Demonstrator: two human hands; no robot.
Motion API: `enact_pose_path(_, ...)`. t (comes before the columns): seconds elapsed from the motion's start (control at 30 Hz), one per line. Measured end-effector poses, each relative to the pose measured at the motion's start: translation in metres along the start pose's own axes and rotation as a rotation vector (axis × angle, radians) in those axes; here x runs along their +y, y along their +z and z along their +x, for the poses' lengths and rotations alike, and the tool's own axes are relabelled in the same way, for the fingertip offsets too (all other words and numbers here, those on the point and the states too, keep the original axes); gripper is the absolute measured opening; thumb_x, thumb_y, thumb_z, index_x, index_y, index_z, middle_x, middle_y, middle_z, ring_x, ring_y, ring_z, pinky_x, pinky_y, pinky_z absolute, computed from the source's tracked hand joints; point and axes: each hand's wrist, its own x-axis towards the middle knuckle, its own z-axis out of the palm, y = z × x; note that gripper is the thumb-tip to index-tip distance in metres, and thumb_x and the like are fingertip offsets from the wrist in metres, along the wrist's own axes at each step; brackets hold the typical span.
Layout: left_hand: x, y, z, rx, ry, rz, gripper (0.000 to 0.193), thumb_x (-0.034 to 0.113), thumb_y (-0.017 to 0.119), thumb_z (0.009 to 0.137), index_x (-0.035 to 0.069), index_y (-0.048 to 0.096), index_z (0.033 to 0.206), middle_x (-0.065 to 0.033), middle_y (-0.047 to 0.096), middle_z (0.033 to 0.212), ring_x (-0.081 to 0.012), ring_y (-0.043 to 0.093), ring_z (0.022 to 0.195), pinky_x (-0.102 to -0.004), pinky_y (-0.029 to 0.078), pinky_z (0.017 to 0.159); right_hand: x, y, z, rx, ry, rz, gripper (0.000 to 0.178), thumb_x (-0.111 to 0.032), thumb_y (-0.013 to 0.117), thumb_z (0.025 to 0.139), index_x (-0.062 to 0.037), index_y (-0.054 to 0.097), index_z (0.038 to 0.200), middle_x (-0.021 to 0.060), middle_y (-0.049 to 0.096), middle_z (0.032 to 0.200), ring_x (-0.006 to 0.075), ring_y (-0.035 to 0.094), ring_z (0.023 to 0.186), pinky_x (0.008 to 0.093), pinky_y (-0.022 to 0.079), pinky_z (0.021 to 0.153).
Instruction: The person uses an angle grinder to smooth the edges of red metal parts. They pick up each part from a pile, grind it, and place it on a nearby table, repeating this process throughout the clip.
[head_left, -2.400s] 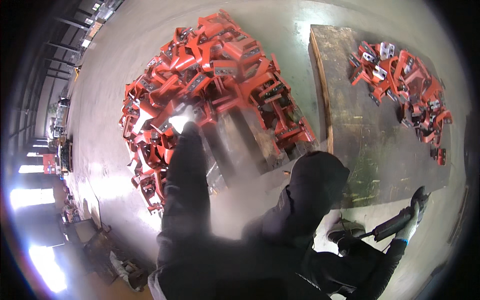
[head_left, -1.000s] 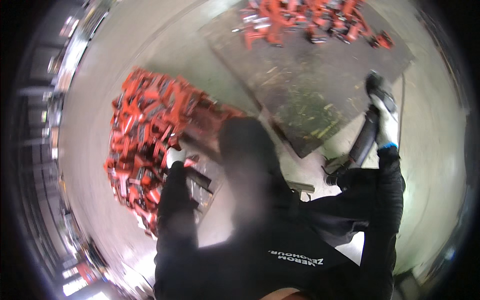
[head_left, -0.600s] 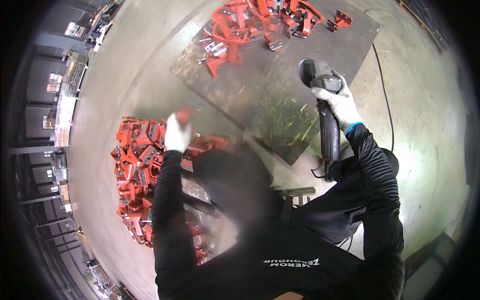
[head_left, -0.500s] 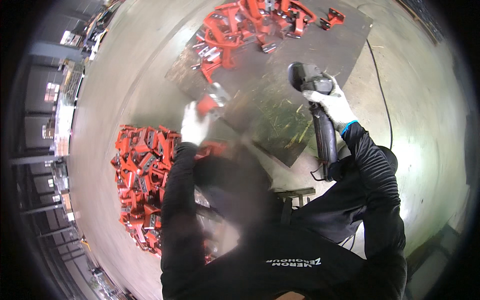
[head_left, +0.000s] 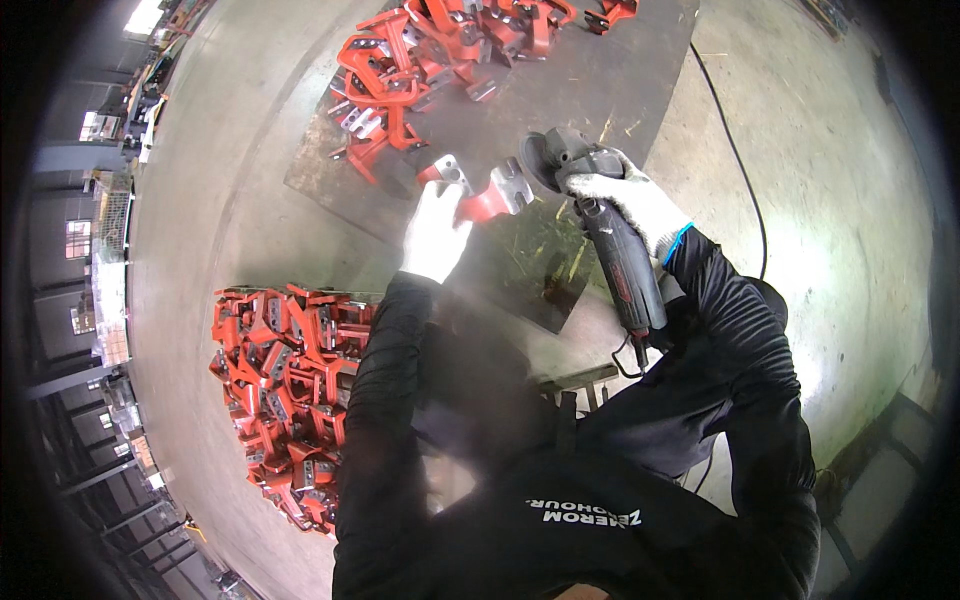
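My left hand (head_left: 437, 232), in a white glove, is closed on a red metal bracket (head_left: 485, 205) with bare silver ends. It holds the bracket above a dark metal plate (head_left: 630, 90). My right hand (head_left: 632, 203), also gloved in white, is wrapped round the head end of a black angle grinder (head_left: 622, 268). The grinder's disc (head_left: 540, 160) is close to the bracket's right silver end; whether they touch I cannot tell. The grinder's body slants down toward my right thigh.
Many similar red brackets (head_left: 385, 75) are heaped on the plate's far left. Another large pile of them (head_left: 285, 390) stands to my left on the concrete floor (head_left: 240, 190). A black cable (head_left: 735, 145) runs along the floor at the right.
My left hand has brought the bracket rightward, close to the grinder. My right hand and the grinder have shifted slightly left in the picture, and the whole view has moved.
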Motion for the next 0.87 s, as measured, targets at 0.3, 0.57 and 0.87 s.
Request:
enact_pose_path(0.3, 0.007, -0.002, 0.0, 0.024, -0.066, -0.097, 0.045, 0.007, 0.076, 0.08, 0.005, 0.062, 0.123, -0.0152, 0.059, 0.117, -0.034, 0.067, 0.095, -0.0413, 0.055, 0.081, 0.007, 0.0, -0.001, -0.061, 0.055, 0.019, 0.049, -0.023, 0.08, 0.088, -0.0066, 0.059, 0.129, 0.0083, 0.071, 0.095, 0.0168, 0.068, 0.072, 0.0316, 0.059, 0.065)
enact_pose_path(0.57, -0.014, 0.001, 0.004, 0.179, -0.131, -0.129, 0.049, 0.016, 0.076, 0.083, 0.007, 0.06, 0.128, -0.0167, 0.058, 0.126, -0.0388, 0.066, 0.102, -0.045, 0.056, 0.087, 0.017, -0.002, -0.006, -0.138, 0.131, -0.009, 0.055, -0.016, 0.083, 0.086, -0.0044, 0.057, 0.133, 0.0068, 0.07, 0.107, 0.0133, 0.066, 0.087, 0.0294, 0.055, 0.075)
enact_pose_path(0.87, 0.006, -0.008, 0.01, 0.033, -0.216, -0.026, 0.053, 0.028, 0.079, 0.087, 0.009, 0.059, 0.132, -0.0199, 0.056, 0.136, -0.0376, 0.068, 0.108, -0.044, 0.056, 0.088, 0.022, 0.019, -0.004, 0.039, -0.286, -0.359, 0.097, -0.017, 0.09, 0.077, -0.0014, 0.035, 0.155, 0.0149, 0.06, 0.137, 0.0204, 0.06, 0.12, 0.0325, 0.049, 0.104)
